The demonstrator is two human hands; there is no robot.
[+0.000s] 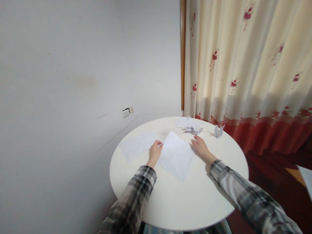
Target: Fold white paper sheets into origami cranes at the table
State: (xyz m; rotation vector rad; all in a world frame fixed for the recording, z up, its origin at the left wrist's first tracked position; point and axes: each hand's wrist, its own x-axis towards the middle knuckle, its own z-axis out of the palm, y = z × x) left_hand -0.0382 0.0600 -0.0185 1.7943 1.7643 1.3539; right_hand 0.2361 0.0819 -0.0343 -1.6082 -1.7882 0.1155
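Observation:
A white sheet of paper (175, 156) lies flat in the middle of the round white table (185, 201). My left hand (155, 150) pinches its left corner, fingers closed on the edge. My right hand (200, 145) rests on the sheet's right corner with fingers pressed down and fairly straight. A second white sheet (137, 145) lies to the left of my left hand. Both forearms wear plaid sleeves.
Folded paper figures (192, 127) and a small paper crane (218, 131) sit at the table's far side. A cream curtain with red flowers (243, 71) hangs behind. A bare white wall with a socket (127, 111) stands at left. Dark red floor lies at right.

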